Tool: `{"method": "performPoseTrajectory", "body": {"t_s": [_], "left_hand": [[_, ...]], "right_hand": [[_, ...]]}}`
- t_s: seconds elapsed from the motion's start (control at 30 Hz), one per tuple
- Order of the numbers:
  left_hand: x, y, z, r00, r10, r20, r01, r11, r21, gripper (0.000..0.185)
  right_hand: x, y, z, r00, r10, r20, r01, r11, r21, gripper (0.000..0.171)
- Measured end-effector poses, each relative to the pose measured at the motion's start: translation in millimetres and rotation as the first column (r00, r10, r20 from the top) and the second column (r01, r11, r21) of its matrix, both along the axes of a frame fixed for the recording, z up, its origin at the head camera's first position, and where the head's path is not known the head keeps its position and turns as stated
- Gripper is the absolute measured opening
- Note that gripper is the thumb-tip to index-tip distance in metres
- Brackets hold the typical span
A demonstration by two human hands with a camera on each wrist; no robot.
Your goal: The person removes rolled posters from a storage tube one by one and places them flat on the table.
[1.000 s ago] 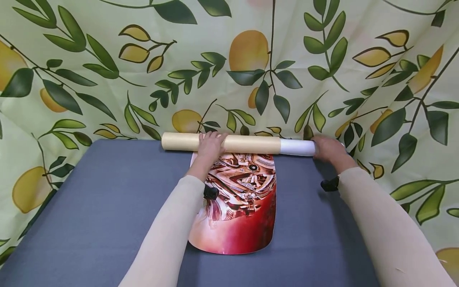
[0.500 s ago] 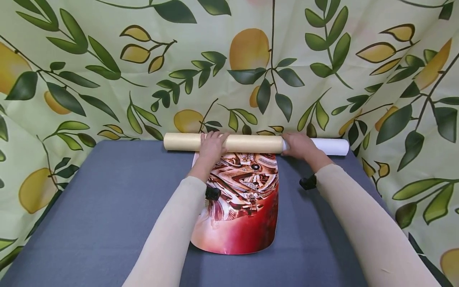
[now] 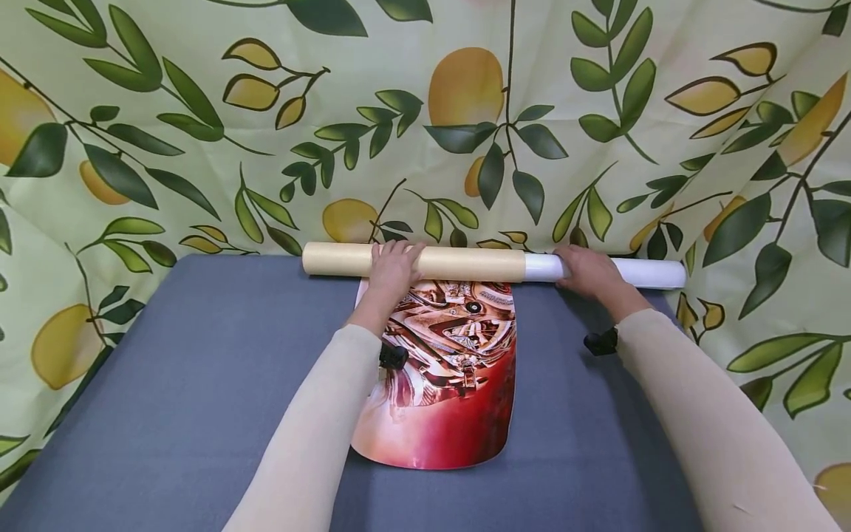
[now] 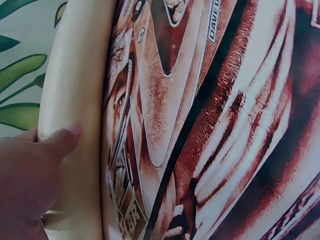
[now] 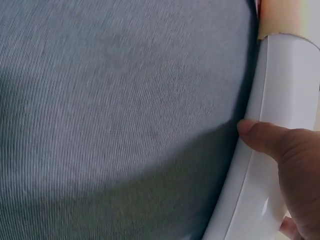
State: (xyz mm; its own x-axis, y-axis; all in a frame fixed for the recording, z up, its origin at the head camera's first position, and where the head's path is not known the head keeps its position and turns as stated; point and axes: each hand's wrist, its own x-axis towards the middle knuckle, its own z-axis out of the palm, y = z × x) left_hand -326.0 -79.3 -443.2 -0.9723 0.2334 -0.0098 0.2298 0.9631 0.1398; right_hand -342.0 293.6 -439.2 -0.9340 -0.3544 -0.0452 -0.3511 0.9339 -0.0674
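- The left hand [image 3: 392,267] is curled over a tan cardboard tube [image 3: 459,264] and grips it; in the left wrist view its thumb lies flat along the tube's side [image 4: 75,125], right where the printed sheet meets it.
- The right hand [image 3: 588,270] is closed round a white paper roll [image 3: 648,273], thumb on the near side and fingers over the top, as the right wrist view shows [image 5: 270,150].
- That white roll sticks out of the tan tube's end on the right hand's side; a short stretch of it shows between the tube mouth and the hand, and a longer stretch runs past the hand toward the backdrop.
- The tube lies crosswise between both hands, at the far edge of the table, touching or nearly touching the hanging cloth behind it.
- A glossy poster [image 3: 442,377] in red and cream lies flat just below the left hand, its top edge tucked against the tube and its rounded lower edge toward the person; the left forearm crosses over its left side.
- Both arms wear pale beige sleeves [image 3: 312,428], each with a small black wrist mount.
- Under everything is a grey-blue table cover [image 3: 186,384], seen close up with a fine ribbed weave beside the right hand.
- Beyond the hands and on both sides hangs a pale green backdrop [image 3: 199,111] printed with lemons and dark leaves.
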Motion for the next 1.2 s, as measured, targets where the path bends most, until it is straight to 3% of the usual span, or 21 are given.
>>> {"method": "performPoseTrajectory", "body": {"t_s": [0.3,0.5,0.87,1.2], "left_hand": [[2.4,-35,0.9,1.0,0.016,-0.018,-0.015,0.999,0.041,0.066],[1.7,-55,1.6,1.0,0.006,-0.012,-0.005,0.998,0.063,0.065],[2.4,-74,3.5,1.0,-0.014,-0.012,0.015,0.995,0.101,0.065],[4.4,-85,5.3,1.0,0.006,0.005,-0.007,0.996,0.086,0.064]], "right_hand": [[4.8,-8,3.2,0.999,-0.036,-0.032,0.037,0.999,0.02,0.059],[6.8,-15,11.3,0.996,-0.016,-0.083,0.019,0.999,0.038,0.054],[14.8,-25,33.1,0.981,0.016,-0.191,0.009,0.992,0.128,0.043],[25.0,-22,62.1,0.966,-0.013,-0.258,0.06,0.982,0.178,0.036]]}}
